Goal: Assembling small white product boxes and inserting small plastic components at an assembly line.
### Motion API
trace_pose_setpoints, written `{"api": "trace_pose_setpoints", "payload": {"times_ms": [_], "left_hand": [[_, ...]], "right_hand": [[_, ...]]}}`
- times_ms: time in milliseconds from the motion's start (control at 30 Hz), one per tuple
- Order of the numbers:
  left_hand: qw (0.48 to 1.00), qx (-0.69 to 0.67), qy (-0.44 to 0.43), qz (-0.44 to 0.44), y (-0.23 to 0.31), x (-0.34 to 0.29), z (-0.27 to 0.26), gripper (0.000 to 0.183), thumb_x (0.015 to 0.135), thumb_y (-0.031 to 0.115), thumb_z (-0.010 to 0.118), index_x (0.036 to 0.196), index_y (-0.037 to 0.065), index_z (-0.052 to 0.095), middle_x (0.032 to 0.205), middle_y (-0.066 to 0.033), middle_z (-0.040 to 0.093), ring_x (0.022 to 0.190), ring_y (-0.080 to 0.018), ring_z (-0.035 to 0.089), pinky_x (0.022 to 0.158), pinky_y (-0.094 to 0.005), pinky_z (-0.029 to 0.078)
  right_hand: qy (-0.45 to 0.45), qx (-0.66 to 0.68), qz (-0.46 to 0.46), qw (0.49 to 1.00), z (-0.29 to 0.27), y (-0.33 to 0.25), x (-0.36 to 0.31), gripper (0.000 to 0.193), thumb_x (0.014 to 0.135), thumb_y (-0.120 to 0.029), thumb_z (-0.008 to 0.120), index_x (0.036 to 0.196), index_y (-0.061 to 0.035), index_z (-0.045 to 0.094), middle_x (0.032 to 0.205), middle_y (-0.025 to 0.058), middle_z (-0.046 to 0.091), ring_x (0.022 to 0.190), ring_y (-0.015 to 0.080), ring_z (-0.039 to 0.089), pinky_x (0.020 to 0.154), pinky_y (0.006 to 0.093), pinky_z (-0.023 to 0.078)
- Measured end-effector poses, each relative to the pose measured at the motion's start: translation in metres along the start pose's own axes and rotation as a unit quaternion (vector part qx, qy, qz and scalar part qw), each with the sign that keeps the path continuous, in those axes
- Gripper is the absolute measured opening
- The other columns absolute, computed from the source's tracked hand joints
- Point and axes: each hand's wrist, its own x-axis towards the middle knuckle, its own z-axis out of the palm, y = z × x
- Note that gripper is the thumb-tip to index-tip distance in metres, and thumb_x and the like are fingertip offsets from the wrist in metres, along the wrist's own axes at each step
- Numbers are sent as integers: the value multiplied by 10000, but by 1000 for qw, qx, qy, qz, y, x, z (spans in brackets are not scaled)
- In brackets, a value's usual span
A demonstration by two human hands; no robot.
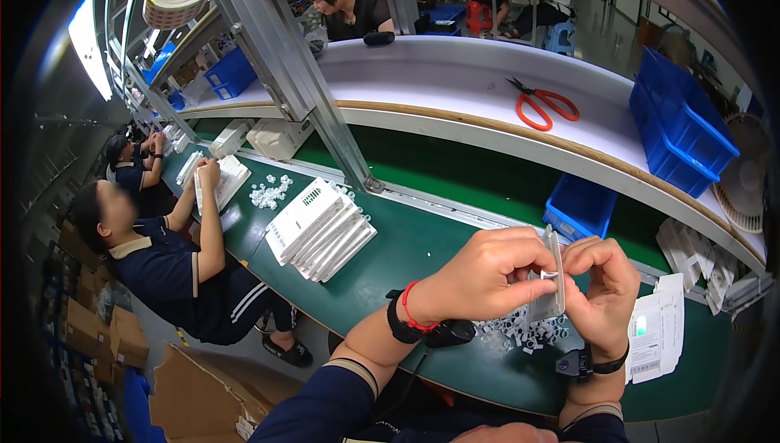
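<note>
Above the green workbench I hold a thin white plastic panel (556,288) upright, almost edge-on to the view. My left hand (496,272) pinches it, with a small white piece (549,275) showing by the thumb tip. On the panel's other side, my right hand (603,284) has curled fingers and thumb closed against it; the exact grip is partly hidden. Below both hands lies a loose pile of small white plastic clips (524,332). Flat white panels (656,331) lie to the right of my right hand. Left of my left hand stands a stack of similar white panels (321,232).
A white shelf (455,69) runs along the back, bearing red-handled scissors (546,108) and blue bins (678,130). Another blue bin (581,206) sits beneath it. A metal post (313,93) rises left of centre. At left, a co-worker (158,248) handles white parts; a cardboard box (199,394) stands below.
</note>
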Motion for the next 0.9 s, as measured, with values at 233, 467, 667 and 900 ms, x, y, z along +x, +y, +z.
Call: {"api": "trace_pose_setpoints", "payload": {"times_ms": [233, 467, 667, 900], "left_hand": [[997, 20, 73, 9, -6, 5, 4, 718, 623, 325, 856, 1189, 9, 549, 926, -54, 611, 759, -147, 547, 693, -276, 430], [965, -123, -55, -224, -7, 2, -2, 427, 703, 184, 823, 1012, 34, 570, 851, -4, 607, 751, -60, 535, 652, -210, 424], [959, -222, 99, -147, -3, -2, -10, 211, 821, 85, 717, 864, 47, 514, 843, -2, 596, 766, -38, 535, 650, -212, 446], [940, -185, 285, -23, -1, -5, -2, 162, 893, 92, 621, 896, 39, 468, 843, -29, 599, 765, -33, 527, 650, -214, 451]], "right_hand": [[-7, 80, -5, 997, -2, 4, -4, 183, 678, 95, 491, 768, -51, 427, 744, 54, 475, 694, 156, 465, 695, 275, 424], [42, 183, 8, 982, -1, 5, 1, 135, 735, 90, 475, 789, -31, 450, 757, 42, 479, 691, 130, 472, 664, 240, 416], [-10, 143, 152, 978, 0, 5, 0, 133, 870, -8, 581, 986, 50, 610, 887, 56, 630, 784, 74, 558, 707, 230, 464], [-109, 112, 219, 963, 4, 12, -1, 160, 892, -55, 578, 1008, 49, 612, 854, 43, 640, 754, 60, 555, 677, 206, 451]]}}
